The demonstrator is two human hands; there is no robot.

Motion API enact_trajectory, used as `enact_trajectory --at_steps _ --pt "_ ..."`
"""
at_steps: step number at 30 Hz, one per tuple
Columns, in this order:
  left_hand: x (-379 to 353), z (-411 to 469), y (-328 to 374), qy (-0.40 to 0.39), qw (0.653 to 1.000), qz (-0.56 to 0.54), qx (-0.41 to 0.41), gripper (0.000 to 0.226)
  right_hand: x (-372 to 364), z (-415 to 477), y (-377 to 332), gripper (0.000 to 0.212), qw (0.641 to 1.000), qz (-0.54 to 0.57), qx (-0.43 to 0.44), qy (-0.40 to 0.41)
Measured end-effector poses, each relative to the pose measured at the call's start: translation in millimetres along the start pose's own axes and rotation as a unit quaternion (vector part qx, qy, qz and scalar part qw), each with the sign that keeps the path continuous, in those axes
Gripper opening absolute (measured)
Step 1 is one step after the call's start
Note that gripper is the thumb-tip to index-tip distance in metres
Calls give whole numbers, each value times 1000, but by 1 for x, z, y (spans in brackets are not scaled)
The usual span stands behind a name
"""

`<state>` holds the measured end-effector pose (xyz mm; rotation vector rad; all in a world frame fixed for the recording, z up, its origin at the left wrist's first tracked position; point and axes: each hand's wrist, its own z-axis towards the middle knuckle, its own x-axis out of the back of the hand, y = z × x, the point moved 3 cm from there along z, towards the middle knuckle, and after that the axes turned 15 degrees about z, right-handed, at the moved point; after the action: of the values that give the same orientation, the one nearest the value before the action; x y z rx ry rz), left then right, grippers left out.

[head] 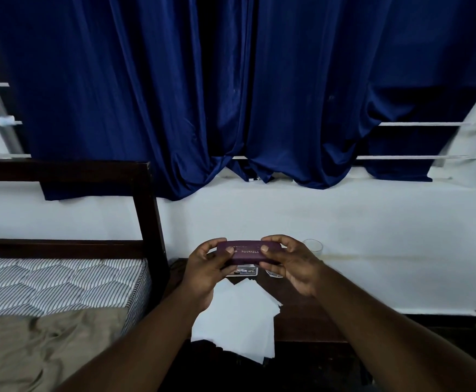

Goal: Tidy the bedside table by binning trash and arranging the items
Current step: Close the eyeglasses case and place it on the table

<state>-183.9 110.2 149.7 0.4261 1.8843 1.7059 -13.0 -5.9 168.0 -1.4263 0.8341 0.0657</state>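
Observation:
I hold a flat maroon case (248, 252) with pale lettering level above the dark wooden bedside table (310, 312). My left hand (205, 274) grips its left end and my right hand (290, 264) grips its right end, thumbs on top. Under my hands several white paper sheets (236, 321) lie fanned out on the table, hanging over its front edge. A small printed packet (245, 270) lies just behind the sheets, partly hidden by the case. An upright clear glass (314, 247) stands at the back against the wall.
A bed with a dark wooden headboard (149, 216), striped mattress (61, 281) and tan sheet (33, 349) is at the left, touching the table. Blue curtains (231, 94) hang above a white wall (372, 227).

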Motion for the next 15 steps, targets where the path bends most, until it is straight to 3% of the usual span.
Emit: enact_trajectory --at_steps 15 --pt "89 -4 -17 89 996 23 12 21 -57 57 64 42 999 0 -20 25"
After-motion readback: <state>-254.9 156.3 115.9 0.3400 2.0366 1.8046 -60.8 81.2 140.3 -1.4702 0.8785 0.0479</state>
